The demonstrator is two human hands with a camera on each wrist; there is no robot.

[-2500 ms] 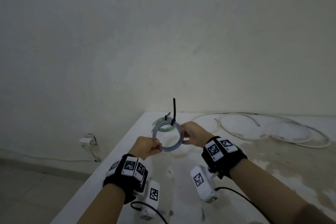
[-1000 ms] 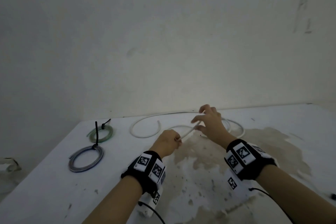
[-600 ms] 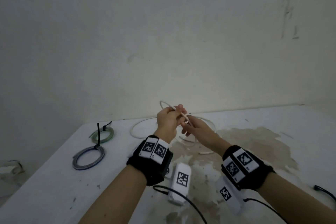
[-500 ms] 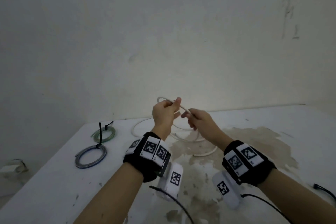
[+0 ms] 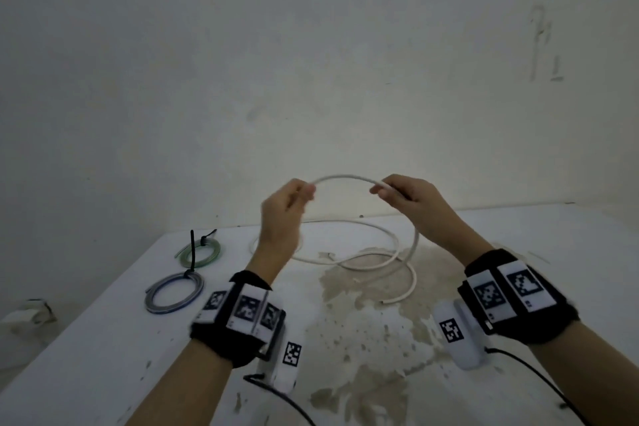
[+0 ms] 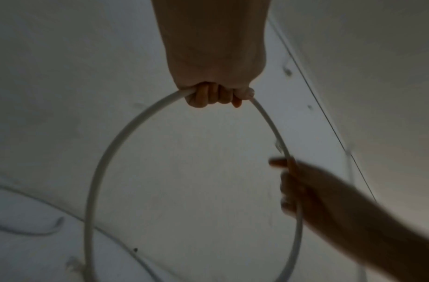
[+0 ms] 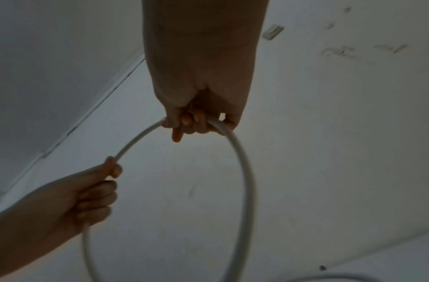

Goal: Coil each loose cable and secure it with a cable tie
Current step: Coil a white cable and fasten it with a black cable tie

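A long white cable (image 5: 345, 178) arches in the air between my two hands, above the white table (image 5: 103, 339). My left hand (image 5: 287, 204) grips it at the left end of the arch, fingers curled round it (image 6: 213, 95). My right hand (image 5: 401, 194) grips it further along, fingers wrapped round it (image 7: 196, 122). From the right hand the cable drops in a curve (image 5: 416, 239) to loose loops lying on the table (image 5: 366, 259). In both wrist views it forms one big loop (image 6: 99, 162) (image 7: 244, 171).
Two tied coils lie at the table's left: a grey-blue coil (image 5: 174, 292) nearer me and a green coil (image 5: 202, 252) behind it, each with a black cable tie (image 5: 192, 247). Bare wall rises behind. The table's left edge drops to the floor.
I laid the tied grey-blue coil on the table and took up the white cable. Over the last half second my hands moved apart, drawing an arch of cable between them.
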